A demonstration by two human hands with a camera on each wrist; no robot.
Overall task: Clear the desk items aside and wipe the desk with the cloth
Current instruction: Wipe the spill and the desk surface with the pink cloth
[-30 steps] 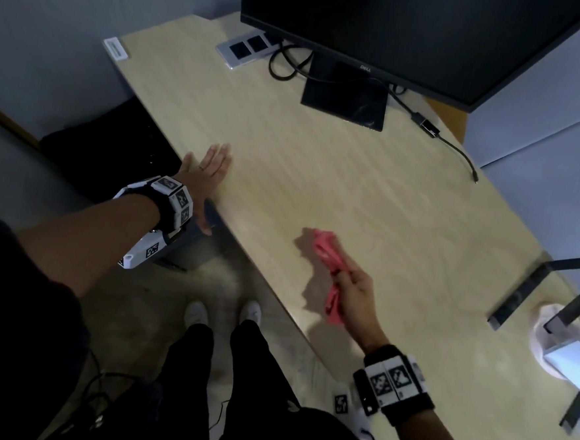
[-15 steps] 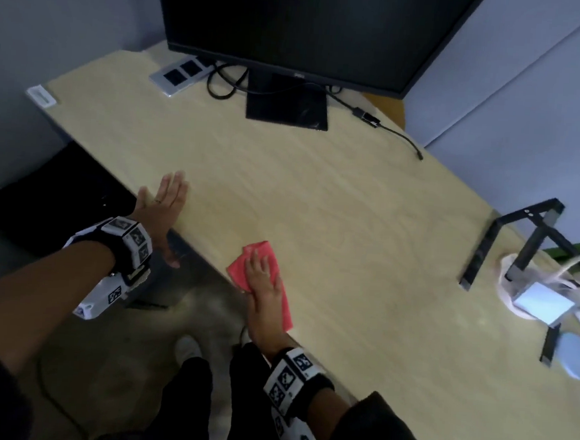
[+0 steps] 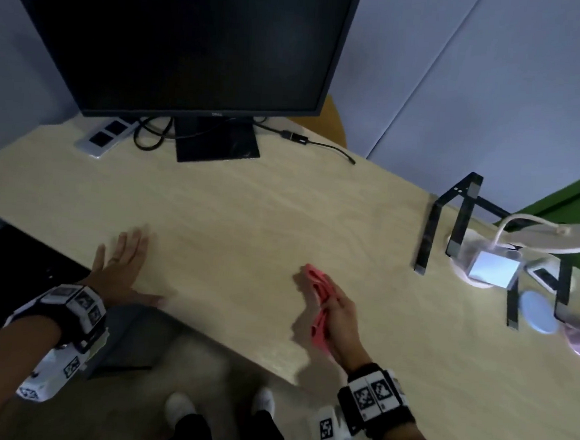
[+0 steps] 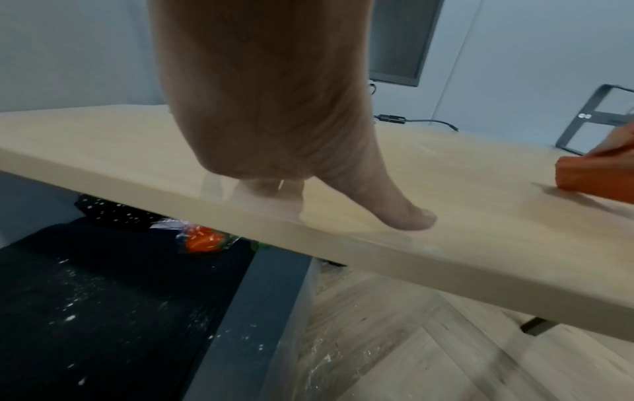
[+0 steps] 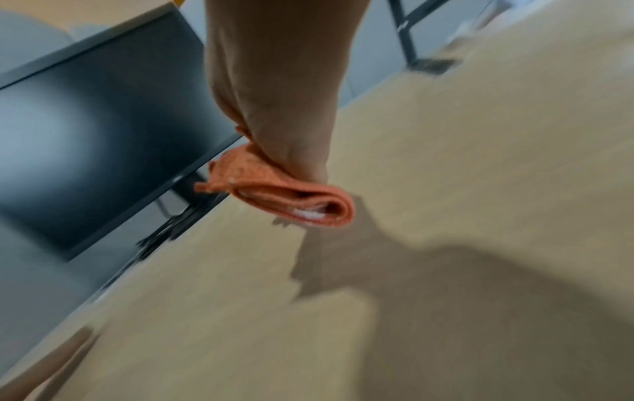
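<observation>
My right hand (image 3: 335,312) grips a folded pink-red cloth (image 3: 318,290) just above the light wooden desk (image 3: 248,210), near its front edge. In the right wrist view the cloth (image 5: 291,198) hangs folded from under my hand (image 5: 274,108), and its shadow falls on the desk. My left hand (image 3: 121,263) lies flat on the desk's front left edge, fingers straight. The left wrist view has the thumb (image 4: 394,206) pressed on the desk top (image 4: 446,217) and the cloth (image 4: 596,176) at far right.
A black monitor (image 3: 177,40) on its stand (image 3: 218,142) occupies the back of the desk, with a power strip (image 3: 104,138) and cables (image 3: 321,144) beside it. At the right end sit a black metal stand (image 3: 453,214), a white lamp (image 3: 521,236), a box and round pads (image 3: 539,316).
My right hand went from pressing the cloth flat near the front edge to lifting it, folded, further right. My left hand stayed on the desk edge. The head view shifted right.
</observation>
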